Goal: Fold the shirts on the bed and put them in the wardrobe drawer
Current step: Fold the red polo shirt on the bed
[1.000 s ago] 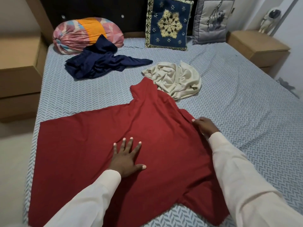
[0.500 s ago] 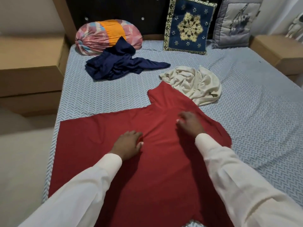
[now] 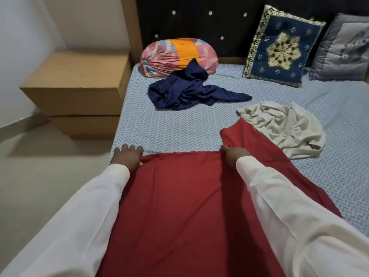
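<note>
The red shirt is lying spread flat on the bed, its far straight edge running between the two sets of fingers and the rest of the cloth stretching back under both white sleeves. The left hand is resting at the near-left corner of that edge, fingers reaching forward onto the patterned sheet and thumb touching the cloth; blur is making it impossible to tell whether it is pinching the fabric. The right hand is sitting where the edge meets a sleeve of the shirt, which is running on past its fingertips; its fingers are bending down into the cloth with tips hidden, so a grasp cannot be told. Just beyond and to the outer side of the right fingers a cream shirt is lying crumpled, touching the red sleeve. Well ahead of both hands' fingers a navy shirt is lying bunched against a striped bolster.
</note>
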The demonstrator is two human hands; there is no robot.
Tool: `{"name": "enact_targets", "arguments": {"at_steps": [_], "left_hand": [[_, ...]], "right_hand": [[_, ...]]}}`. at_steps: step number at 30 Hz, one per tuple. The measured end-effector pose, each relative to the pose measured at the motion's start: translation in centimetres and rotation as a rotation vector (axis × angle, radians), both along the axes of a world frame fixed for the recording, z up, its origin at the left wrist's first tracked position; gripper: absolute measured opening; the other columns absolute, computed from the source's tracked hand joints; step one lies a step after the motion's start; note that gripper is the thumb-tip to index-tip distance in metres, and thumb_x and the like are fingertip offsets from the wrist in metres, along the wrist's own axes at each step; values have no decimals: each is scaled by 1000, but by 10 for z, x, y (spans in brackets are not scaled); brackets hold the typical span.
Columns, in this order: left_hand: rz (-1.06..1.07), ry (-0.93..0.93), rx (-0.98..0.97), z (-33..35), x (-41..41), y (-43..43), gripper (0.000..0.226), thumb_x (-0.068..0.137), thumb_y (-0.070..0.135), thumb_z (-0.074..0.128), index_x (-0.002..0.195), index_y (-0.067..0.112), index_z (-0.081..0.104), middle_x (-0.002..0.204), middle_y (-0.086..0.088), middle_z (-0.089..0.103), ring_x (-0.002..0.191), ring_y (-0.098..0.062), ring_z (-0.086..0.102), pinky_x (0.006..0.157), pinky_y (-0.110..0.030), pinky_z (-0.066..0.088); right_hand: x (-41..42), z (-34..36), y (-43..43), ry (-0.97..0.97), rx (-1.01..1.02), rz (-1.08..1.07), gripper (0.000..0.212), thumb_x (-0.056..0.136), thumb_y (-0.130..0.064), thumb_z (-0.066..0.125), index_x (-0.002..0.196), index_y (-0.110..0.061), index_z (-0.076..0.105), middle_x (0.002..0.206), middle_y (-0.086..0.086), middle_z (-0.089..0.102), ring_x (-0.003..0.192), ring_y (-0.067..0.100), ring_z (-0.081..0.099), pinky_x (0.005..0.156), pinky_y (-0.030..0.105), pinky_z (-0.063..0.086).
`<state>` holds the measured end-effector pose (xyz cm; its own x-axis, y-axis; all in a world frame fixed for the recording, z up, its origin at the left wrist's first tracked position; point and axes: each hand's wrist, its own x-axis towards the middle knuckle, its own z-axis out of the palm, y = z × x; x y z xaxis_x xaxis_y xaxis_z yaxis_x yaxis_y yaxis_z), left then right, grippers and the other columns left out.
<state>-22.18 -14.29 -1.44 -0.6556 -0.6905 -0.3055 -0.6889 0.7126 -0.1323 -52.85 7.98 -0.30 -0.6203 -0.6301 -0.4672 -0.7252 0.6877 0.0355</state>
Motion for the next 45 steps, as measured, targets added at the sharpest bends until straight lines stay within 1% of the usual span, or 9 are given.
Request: {"name": "enact_targets", "arguments": {"at_steps": [7, 14, 20, 25, 28, 32, 36, 38, 45], "left_hand": [[50, 100, 280, 20, 16, -58, 12, 92, 28, 61, 96, 20, 54, 106, -10, 64, 94, -24, 57, 75, -30, 43], [70, 378, -23, -23, 43, -43, 4, 92, 20, 49, 91, 24, 50, 89, -5, 59, 79, -29, 58, 66, -34, 44], [283, 439, -132, -37, 55, -3, 48, 93, 15, 52, 141, 18, 47, 138, -19, 47, 125, -39, 44, 103, -51, 36], [136, 478, -17, -45, 49, 109, 51, 91, 27, 44, 139, 11, 51, 146, -21, 44, 138, -40, 38, 111, -58, 27], [-29, 433, 64, -40, 38, 179, 54, 90, 41, 39, 136, 19, 55, 144, -15, 49, 136, -34, 43, 110, -56, 29], [-220, 327, 139, -37, 34, 254, 55, 90, 49, 40, 138, 26, 52, 144, -11, 50, 134, -31, 46, 108, -52, 33], [-318, 228, 153, -42, 43, 285, 63, 93, 55, 33, 149, 25, 37, 157, -14, 28, 145, -35, 24, 118, -52, 14], [-308, 218, 125, -44, 42, 295, 62, 90, 54, 35, 143, 24, 47, 149, -15, 43, 138, -36, 39, 116, -51, 19], [-287, 220, 186, -52, 63, 324, 67, 98, 58, 17, 140, 19, 51, 142, -21, 49, 133, -39, 45, 110, -49, 18]], "right_hand": [[-10, -9, -19, 138, 45, -48, 52, 99, -17, 29, 148, -33, 33, 139, 13, 54, 125, 34, 53, 96, 37, 45], [-14, -25, -32, 193, -24, -159, 46, 100, -17, 28, 144, -27, 35, 132, 15, 57, 122, 35, 55, 93, 37, 45], [-12, -31, -15, 149, -138, -150, 61, 101, -37, 33, 155, -31, 7, 129, 21, 59, 115, 39, 59, 92, 40, 45], [8, -25, 20, 18, -271, -182, 73, 100, -37, 42, 156, -27, -5, 127, 31, 57, 113, 44, 58, 96, 44, 43], [25, -14, 54, -179, -479, -240, 71, 100, -23, 49, 157, -15, 8, 136, 33, 50, 120, 46, 53, 100, 42, 39], [69, -34, 133, -95, -776, -211, 57, 88, -1, 59, 143, -2, 43, 135, 25, 55, 123, 39, 54, 108, 41, 37], [115, -57, 224, 61, -696, -184, 43, 82, -11, 60, 125, -11, 61, 123, 13, 63, 117, 31, 57, 108, 47, 36], [123, -59, 270, 174, -666, -209, 39, 77, -17, 55, 114, -14, 65, 116, 9, 65, 111, 29, 58, 105, 51, 38], [94, -44, 389, 269, -473, -743, 42, 83, -29, 57, 117, -5, 59, 113, 24, 60, 107, 42, 56, 91, 50, 46]]}}
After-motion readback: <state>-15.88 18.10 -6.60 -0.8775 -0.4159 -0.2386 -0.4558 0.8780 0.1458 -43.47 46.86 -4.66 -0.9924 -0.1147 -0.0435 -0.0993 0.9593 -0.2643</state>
